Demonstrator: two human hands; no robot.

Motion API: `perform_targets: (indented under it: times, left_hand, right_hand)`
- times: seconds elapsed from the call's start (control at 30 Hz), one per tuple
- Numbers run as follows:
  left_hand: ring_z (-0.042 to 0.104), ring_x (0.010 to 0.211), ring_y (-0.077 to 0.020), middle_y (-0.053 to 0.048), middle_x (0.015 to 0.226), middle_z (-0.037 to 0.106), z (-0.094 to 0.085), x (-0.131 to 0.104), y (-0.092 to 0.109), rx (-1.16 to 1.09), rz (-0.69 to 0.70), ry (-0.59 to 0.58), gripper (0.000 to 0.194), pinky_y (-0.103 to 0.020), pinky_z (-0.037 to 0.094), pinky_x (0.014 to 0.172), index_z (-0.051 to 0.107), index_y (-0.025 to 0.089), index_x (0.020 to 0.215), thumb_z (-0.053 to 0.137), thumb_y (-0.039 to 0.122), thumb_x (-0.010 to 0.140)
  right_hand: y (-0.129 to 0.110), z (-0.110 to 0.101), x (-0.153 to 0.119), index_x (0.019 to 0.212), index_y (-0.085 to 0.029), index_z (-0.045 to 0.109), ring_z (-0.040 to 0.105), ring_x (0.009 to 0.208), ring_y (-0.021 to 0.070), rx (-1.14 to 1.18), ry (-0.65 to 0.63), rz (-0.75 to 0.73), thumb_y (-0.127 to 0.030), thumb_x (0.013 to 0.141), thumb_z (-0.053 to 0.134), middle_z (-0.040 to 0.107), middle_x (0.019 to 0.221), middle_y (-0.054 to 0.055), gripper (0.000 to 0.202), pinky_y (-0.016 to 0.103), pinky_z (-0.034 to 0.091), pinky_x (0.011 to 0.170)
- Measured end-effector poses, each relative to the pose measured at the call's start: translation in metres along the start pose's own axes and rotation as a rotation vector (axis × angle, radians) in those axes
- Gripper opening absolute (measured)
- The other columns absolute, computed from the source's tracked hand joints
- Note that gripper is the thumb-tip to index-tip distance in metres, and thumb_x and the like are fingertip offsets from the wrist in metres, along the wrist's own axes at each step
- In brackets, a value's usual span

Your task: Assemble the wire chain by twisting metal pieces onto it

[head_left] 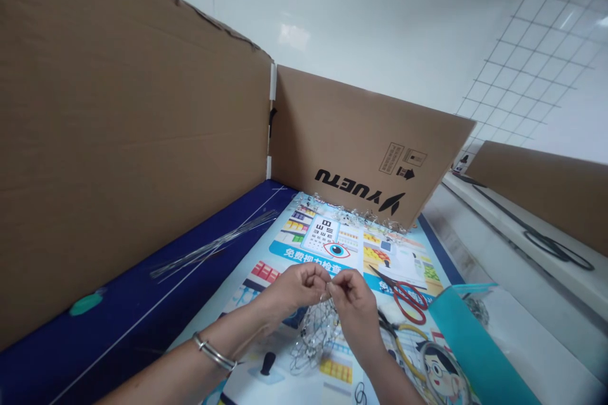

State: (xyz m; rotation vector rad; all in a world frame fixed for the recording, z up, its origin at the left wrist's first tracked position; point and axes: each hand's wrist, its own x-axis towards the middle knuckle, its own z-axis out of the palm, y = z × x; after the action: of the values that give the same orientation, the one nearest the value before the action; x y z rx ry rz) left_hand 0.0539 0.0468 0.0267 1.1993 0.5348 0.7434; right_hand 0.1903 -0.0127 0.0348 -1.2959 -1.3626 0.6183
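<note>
My left hand (304, 286) and my right hand (352, 304) meet over the printed sheet, thumbs and fingertips pinched close together. Between them they hold the top of a tangled bunch of thin silvery wire (314, 335), which hangs down onto the sheet. Both hands are closed on the wire, though the exact bit at the fingertips is too small to make out. Just right of my right hand lie red-handled scissors (409, 301) with the blades pointing away. Yellow-handled pliers (403, 335) rest nearer to me, partly hidden by my right hand.
A cardboard wall (133, 107) stands on the left and a printed cardboard panel (351, 139) at the back. More wire pieces (361, 218) lie along the panel's foot. Straight wires (213, 245) lie on the blue cloth (142, 329). A teal box (479, 342) stands at the right.
</note>
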Motion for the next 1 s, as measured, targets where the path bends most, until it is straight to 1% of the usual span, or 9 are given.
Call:
perform_targets:
  times: [0.13,0.23,0.37,0.5,0.57,0.63,0.7,0.87,1.0]
  left_hand:
    - [0.041,0.054,-0.0062,0.005,0.061,0.048,0.000,0.003,-0.005,0.033,0.024,0.000,0.014,-0.019,0.030,0.054,0.054,0.014,0.079,0.063,0.019,0.069]
    - [0.038,0.053,-0.0057,0.006,0.060,0.044,0.002,0.003,-0.006,0.015,0.030,0.008,0.014,-0.018,0.029,0.052,0.052,0.015,0.077,0.062,0.018,0.069]
    - [0.034,0.053,-0.0052,0.006,0.060,0.041,0.005,-0.003,0.003,-0.062,0.058,-0.022,0.017,-0.017,0.026,0.052,0.048,0.016,0.075,0.064,0.016,0.069]
    - [0.037,0.057,-0.0059,0.005,0.064,0.045,0.003,-0.006,0.009,-0.109,0.090,-0.090,0.021,-0.017,0.028,0.053,0.048,0.016,0.077,0.066,0.012,0.067]
    - [0.040,0.059,-0.0064,0.004,0.067,0.048,0.001,-0.004,0.008,-0.107,0.102,-0.115,0.022,-0.018,0.030,0.055,0.048,0.016,0.079,0.066,0.011,0.067]
    - [0.042,0.061,-0.0071,0.004,0.069,0.049,-0.001,-0.003,0.006,-0.090,0.118,-0.133,0.023,-0.019,0.032,0.057,0.047,0.016,0.079,0.066,0.011,0.068]
    - [0.043,0.062,-0.0074,0.004,0.069,0.050,-0.002,-0.002,0.005,-0.066,0.123,-0.151,0.022,-0.019,0.033,0.058,0.047,0.016,0.080,0.065,0.011,0.069]
    - [0.042,0.059,-0.0066,0.004,0.068,0.050,-0.001,-0.004,0.006,-0.057,0.114,-0.192,0.022,-0.018,0.031,0.056,0.046,0.016,0.080,0.065,0.012,0.070]
    - [0.041,0.058,-0.0066,0.004,0.066,0.051,-0.001,-0.004,0.007,-0.057,0.080,-0.255,0.022,-0.019,0.030,0.055,0.044,0.017,0.078,0.064,0.014,0.070]
  right_hand:
    - [-0.006,0.000,-0.002,0.075,-0.019,0.053,0.050,0.067,0.0126,-0.129,-0.017,-0.044,-0.022,0.079,0.053,0.054,0.073,-0.001,0.005,0.024,0.041,0.063]
    - [-0.009,0.000,-0.003,0.075,-0.019,0.052,0.050,0.068,0.0126,-0.182,-0.016,-0.051,-0.021,0.079,0.053,0.054,0.074,-0.001,0.004,0.023,0.040,0.063]
    - [-0.013,-0.003,0.000,0.076,-0.019,0.052,0.050,0.065,0.0118,-0.151,-0.066,-0.022,-0.020,0.079,0.053,0.055,0.071,-0.002,0.004,0.022,0.041,0.060]
    - [-0.018,-0.015,0.006,0.082,-0.019,0.057,0.052,0.064,0.0120,-0.135,-0.144,0.019,-0.020,0.080,0.053,0.058,0.072,-0.001,0.004,0.023,0.042,0.059]
    - [-0.020,-0.021,0.010,0.085,-0.020,0.061,0.054,0.070,0.0135,-0.213,-0.167,-0.043,-0.018,0.081,0.053,0.061,0.077,0.001,0.009,0.024,0.043,0.064]
    - [-0.021,-0.027,0.013,0.086,-0.020,0.064,0.055,0.079,0.0156,-0.318,-0.206,-0.149,-0.016,0.081,0.054,0.062,0.084,0.003,0.013,0.027,0.043,0.072]
    - [-0.021,-0.029,0.015,0.088,-0.020,0.065,0.055,0.083,0.0166,-0.409,-0.258,-0.258,-0.014,0.081,0.054,0.063,0.085,0.004,0.014,0.029,0.042,0.075]
    - [-0.020,-0.029,0.012,0.088,-0.017,0.062,0.051,0.075,0.0158,-0.579,-0.311,-0.497,-0.014,0.086,0.048,0.062,0.082,0.005,0.014,0.030,0.040,0.072]
    - [-0.028,-0.035,0.009,0.083,-0.017,0.058,0.046,0.075,0.0158,-0.736,-0.401,-0.573,-0.013,0.088,0.043,0.058,0.078,0.005,0.016,0.030,0.038,0.070]
